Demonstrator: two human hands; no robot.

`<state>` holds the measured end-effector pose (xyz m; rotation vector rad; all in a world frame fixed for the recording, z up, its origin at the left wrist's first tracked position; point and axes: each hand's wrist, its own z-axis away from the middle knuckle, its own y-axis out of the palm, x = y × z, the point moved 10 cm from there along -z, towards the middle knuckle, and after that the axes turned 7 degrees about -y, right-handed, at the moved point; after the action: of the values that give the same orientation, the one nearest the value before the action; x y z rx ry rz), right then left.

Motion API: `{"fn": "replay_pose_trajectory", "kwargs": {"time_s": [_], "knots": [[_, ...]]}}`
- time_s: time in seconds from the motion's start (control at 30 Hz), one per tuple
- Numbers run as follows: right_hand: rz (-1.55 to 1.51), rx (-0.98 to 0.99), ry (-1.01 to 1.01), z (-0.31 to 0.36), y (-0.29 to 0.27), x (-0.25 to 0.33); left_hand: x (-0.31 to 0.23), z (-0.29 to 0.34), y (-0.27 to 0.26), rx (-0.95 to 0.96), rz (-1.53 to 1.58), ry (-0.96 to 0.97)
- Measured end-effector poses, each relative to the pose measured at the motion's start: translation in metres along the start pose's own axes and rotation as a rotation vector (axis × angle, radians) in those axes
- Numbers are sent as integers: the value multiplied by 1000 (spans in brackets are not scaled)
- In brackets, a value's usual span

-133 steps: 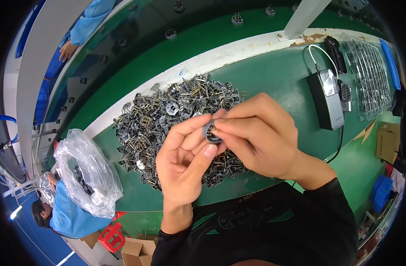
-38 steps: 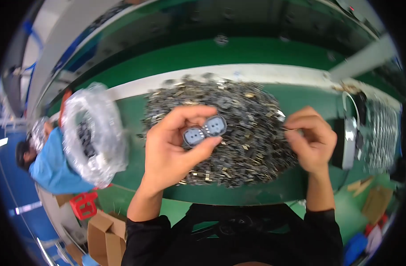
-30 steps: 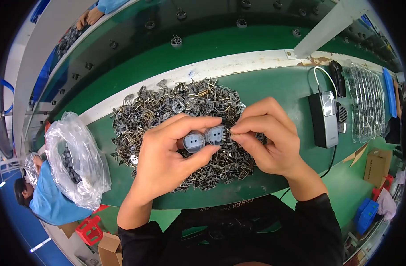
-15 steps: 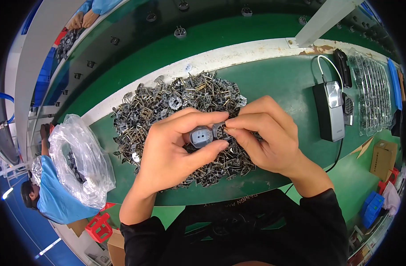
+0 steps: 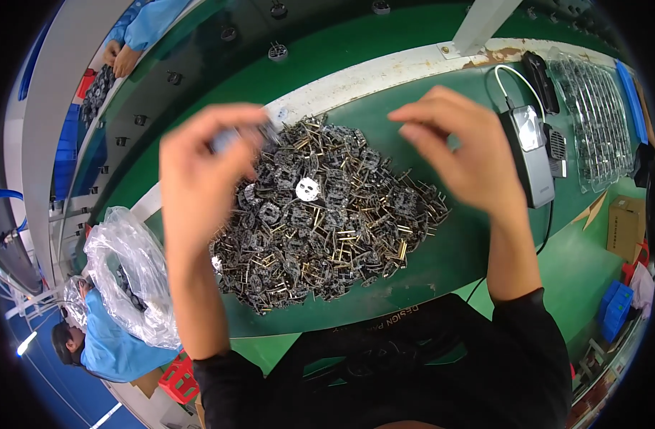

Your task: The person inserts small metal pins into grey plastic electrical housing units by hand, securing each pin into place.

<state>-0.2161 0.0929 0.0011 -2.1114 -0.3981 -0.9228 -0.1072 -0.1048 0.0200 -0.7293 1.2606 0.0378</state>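
Note:
My left hand (image 5: 206, 164) is raised over the far left of a big heap of small black parts with brass-coloured pins (image 5: 327, 222). Its fingers and thumb close round a grey, rounded plug part (image 5: 226, 137), smeared by motion; a darker end shows past the fingertips. To the right of the heap hovers my right hand (image 5: 460, 146), its thumb and forefinger slightly apart and nothing visible between them. A white disc with holes (image 5: 307, 189) lies on top of the heap.
Beyond the white ledge (image 5: 341, 80) runs a green belt (image 5: 327, 53) carrying scattered plug parts. A grey-black device with a cable (image 5: 531, 154) and a clear plastic tray (image 5: 592, 121) stand right. A clear bag (image 5: 130, 275) is left. Co-workers in blue (image 5: 120, 336) sit beyond.
My hands have come apart and moved away from me, the left one leftward with the grey plug part. The right hand has let go of what it was touching. The view has shifted slightly.

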Motion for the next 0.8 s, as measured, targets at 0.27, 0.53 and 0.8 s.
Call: {"fn": "replay_pose_trajectory", "kwargs": {"time_s": [0.27,0.53,0.8], "knots": [[20,528,122,26,27,-32,131,-157,-44,42,74,-240],[-25,516,212,23,36,-31,128,-155,-51,-93,-147,-224],[-89,332,129,16,21,-28,78,-72,-53,-25,530,-102]]}}
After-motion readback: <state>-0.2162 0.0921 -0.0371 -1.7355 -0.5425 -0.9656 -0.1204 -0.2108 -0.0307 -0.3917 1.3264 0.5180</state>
